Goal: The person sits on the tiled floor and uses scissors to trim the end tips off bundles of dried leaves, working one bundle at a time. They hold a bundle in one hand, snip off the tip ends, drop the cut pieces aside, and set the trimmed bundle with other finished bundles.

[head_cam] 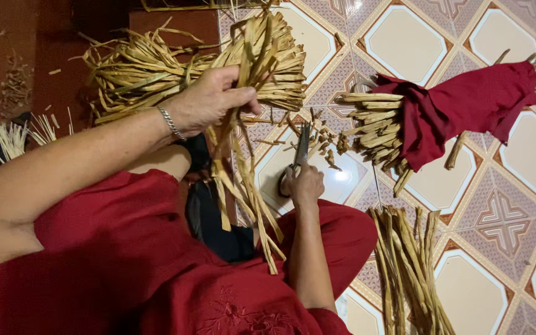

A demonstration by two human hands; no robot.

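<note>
The left hand point(209, 99) was closed tightly around a thick bundle of dry, flat yellow-brown leaf strips point(262, 56) in the upper middle of the frame, so that the loose ends hung down over the lap in red cloth point(125, 248). Just below, near the centre, the right hand point(304, 185) gripped dark metal scissors point(301, 149) with the blades pointing up toward cut pieces on the patterned tile floor point(404, 43). At the right lay another strip bundle wrapped in dark red cloth point(466, 105), seemingly to hold it together.
</note>
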